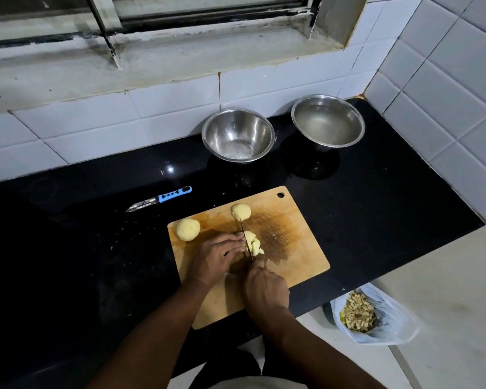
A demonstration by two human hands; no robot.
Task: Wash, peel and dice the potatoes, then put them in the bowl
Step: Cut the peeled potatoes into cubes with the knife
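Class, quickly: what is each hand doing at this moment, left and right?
Left hand: fingers curled, holding the potato being cut steady on the cutting board.
Right hand: gripping the knife.

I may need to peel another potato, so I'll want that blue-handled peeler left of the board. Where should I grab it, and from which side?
Take the peeler by its blue handle, the end toward the cutting board. It lies flat on the counter with the metal blade pointing away to the left, so come from above with the left hand, which is nearer. Avoid the blade end.
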